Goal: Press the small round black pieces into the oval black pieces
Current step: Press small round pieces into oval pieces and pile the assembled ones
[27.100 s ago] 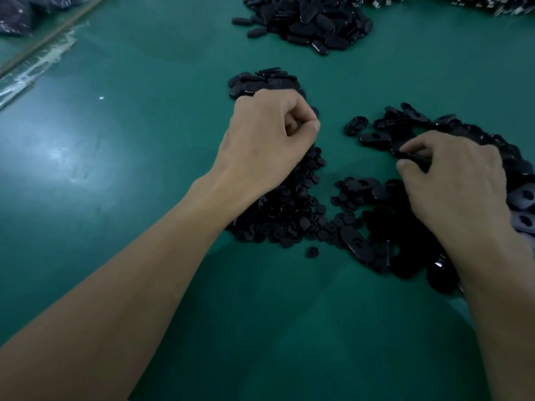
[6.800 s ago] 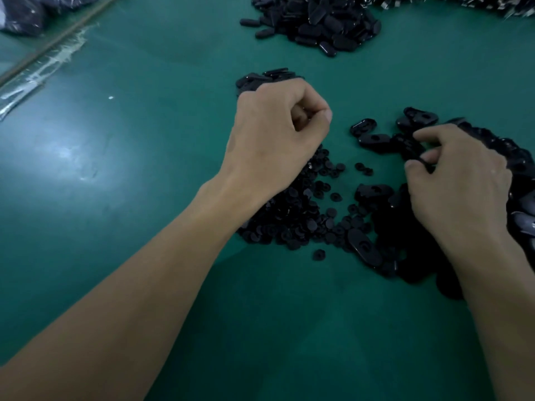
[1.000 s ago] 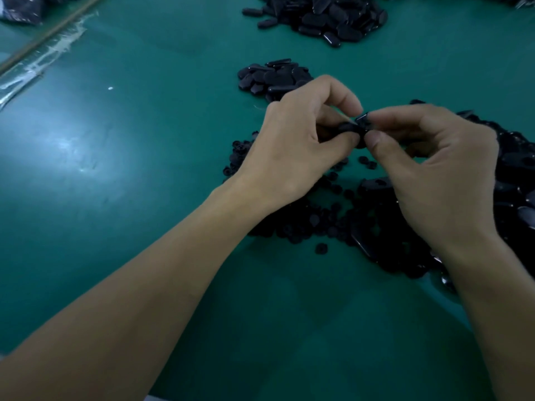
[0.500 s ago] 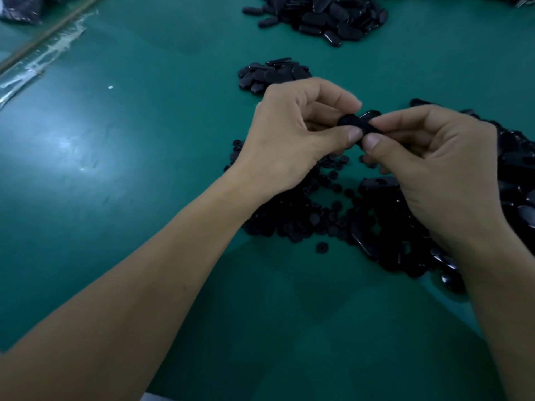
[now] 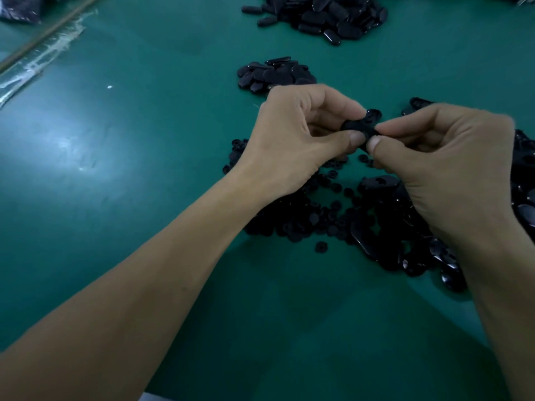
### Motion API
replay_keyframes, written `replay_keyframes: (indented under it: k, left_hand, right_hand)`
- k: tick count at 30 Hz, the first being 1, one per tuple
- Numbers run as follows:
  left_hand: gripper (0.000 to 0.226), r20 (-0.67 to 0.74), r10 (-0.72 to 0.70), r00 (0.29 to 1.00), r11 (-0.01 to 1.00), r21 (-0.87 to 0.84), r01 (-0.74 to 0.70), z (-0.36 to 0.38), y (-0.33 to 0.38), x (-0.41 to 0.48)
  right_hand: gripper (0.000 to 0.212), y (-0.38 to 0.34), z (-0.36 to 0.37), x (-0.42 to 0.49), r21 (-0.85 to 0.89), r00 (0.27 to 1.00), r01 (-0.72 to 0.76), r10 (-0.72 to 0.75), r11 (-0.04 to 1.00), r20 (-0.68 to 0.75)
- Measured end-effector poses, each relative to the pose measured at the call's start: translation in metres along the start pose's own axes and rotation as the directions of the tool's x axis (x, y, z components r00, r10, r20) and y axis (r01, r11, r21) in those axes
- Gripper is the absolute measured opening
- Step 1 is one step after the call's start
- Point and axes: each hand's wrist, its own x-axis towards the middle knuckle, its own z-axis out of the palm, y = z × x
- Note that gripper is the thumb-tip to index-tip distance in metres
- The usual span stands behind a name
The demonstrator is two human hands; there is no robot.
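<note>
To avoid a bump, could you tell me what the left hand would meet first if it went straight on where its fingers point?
The left hand points right, pinching an oval piece; just beyond come the fingertips of the right hand, on the same piece, seemingly at equal depth.

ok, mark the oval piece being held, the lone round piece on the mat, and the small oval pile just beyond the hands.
held oval piece [image 5: 360, 125]: head view, exposed middle of its top face.
lone round piece [image 5: 320, 246]: head view, its centre.
small oval pile [image 5: 275, 74]: head view, middle of the heap.
</note>
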Motion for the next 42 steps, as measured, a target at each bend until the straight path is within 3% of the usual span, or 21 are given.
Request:
replay_keyframes:
  k: [13,15,17,22,26,29,35,42]
  left_hand:
    - [0.022,-0.086,0.030,0.996,0.995,0.098,-0.021,0.002,0.003,0.001]
    - [0.021,-0.115,0.020,0.993,0.995,0.099,-0.009,0.001,0.001,0.002]
    - [0.020,-0.172,0.004,0.985,0.994,0.105,0.014,-0.003,0.000,0.005]
    - [0.018,-0.348,-0.040,0.937,0.987,0.131,0.091,-0.021,-0.007,0.020]
    - [0.021,-0.420,0.009,0.908,0.954,0.275,0.118,-0.033,-0.013,0.034]
    - [0.018,-0.422,0.010,0.907,0.908,0.383,0.168,-0.037,-0.020,0.042]
    - [0.012,-0.455,-0.004,0.890,0.870,0.437,0.228,-0.043,-0.034,0.056]
    - [0.016,-0.400,-0.050,0.915,0.812,0.518,0.271,-0.044,-0.042,0.067]
  right_hand:
    - [0.011,0.001,-0.001,0.001,0.071,1.000,-0.001,0.000,0.997,0.009]
    - [0.011,0.004,0.001,0.000,-0.007,1.000,0.006,-0.006,1.000,-0.012]
    - [0.013,0.007,0.001,0.000,-0.189,0.998,0.020,-0.031,0.982,-0.052]
    - [0.030,0.013,-0.010,-0.001,-0.692,0.996,-0.038,-0.028,0.721,-0.084]
    - [0.046,0.014,-0.013,0.000,-0.793,0.955,-0.233,0.286,0.562,-0.078]
    - [0.049,0.018,-0.016,0.003,-0.839,0.928,-0.229,0.371,0.495,-0.034]
    - [0.032,0.014,-0.014,-0.001,-0.807,0.958,-0.246,0.261,0.537,-0.119]
    - [0.015,0.013,-0.015,0.001,-0.754,0.973,-0.227,0.179,0.616,-0.147]
